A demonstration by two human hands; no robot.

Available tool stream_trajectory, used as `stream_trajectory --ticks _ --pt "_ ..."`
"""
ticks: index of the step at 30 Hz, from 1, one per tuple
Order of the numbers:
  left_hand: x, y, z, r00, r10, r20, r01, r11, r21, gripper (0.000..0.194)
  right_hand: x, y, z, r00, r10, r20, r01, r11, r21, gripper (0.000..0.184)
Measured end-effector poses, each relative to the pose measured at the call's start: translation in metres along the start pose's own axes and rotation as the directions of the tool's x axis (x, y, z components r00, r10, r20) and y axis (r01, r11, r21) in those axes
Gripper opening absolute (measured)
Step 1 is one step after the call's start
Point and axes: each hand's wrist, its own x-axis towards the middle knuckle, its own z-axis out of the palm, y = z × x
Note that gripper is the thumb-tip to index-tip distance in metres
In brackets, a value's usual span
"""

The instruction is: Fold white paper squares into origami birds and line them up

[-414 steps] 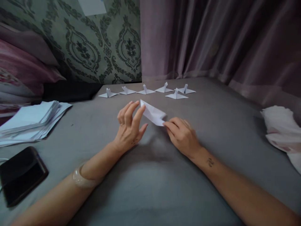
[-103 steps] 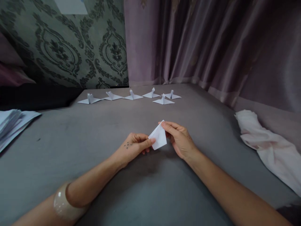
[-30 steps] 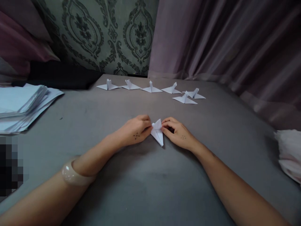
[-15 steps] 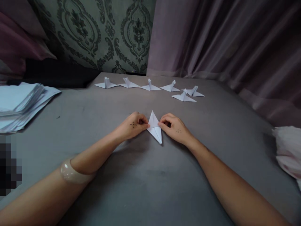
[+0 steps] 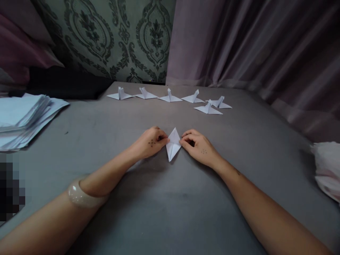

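Paper (image 5: pixel 173 147), folded to a kite, lies on the sheet (image 5: pixel 170 205), pinched at its side corners: left hand (image 5: pixel 149 142) and right hand (image 5: pixel 198 148) both clamped on it. Mid-fold; next crease probably needs even pressure. Beyond the grip: six finished birds (image 5: pixel 170 98).

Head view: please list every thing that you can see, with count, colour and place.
folded paper piece: 1, white, centre of the grey surface, pinched from both sides
finished paper figures: 6, white, in a row at the far edge, one a little nearer
paper stack: 1, white, left side
grey surface: 1, grey, under everything
cloth: 1, white and pale pink, right edge
curtain: 1, mauve, behind on the right
patterned wall: 1, green, behind on the left
bangle: 1, cream, left wrist
left hand: pinches the piece's left side
right hand: pinches its right side
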Motion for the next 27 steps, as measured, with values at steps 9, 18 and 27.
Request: stream_trajectory --ticks 9,18,27 --pt "0.001 0.01 -0.001 0.997 -0.063 -0.035 0.064 0.997 0.037 0.023 0.0 -0.004 0.012 0.989 0.057 -0.138 -0.069 0.994 -0.081 0.018" --pt "0.005 0.003 0.006 0.997 -0.035 -0.075 0.038 0.998 0.043 0.019 0.002 -0.004 0.013 0.988 0.079 -0.132 -0.095 0.989 -0.113 0.016" --pt "0.008 0.001 0.008 0.994 -0.079 -0.074 0.08 0.997 0.005 0.015 0.003 -0.005 0.014 0.988 0.09 -0.127 -0.105 0.988 -0.112 0.017"
